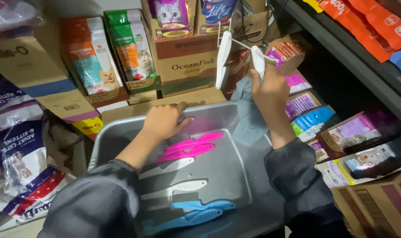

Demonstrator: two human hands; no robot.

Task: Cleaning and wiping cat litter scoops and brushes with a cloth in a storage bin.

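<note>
blue combs [196,213] in grey tray [235,119]; right hand [271,88] clasps white comb [258,61], cloth [249,114]; left hand [165,121] flat.

Two tall green-and-orange cat-food pouches [108,53] stand upper left beside a brown cardboard carton [182,57]; glossy orange bags [368,22] lie on the right shelf; small purple boxes [304,105] below.
</note>
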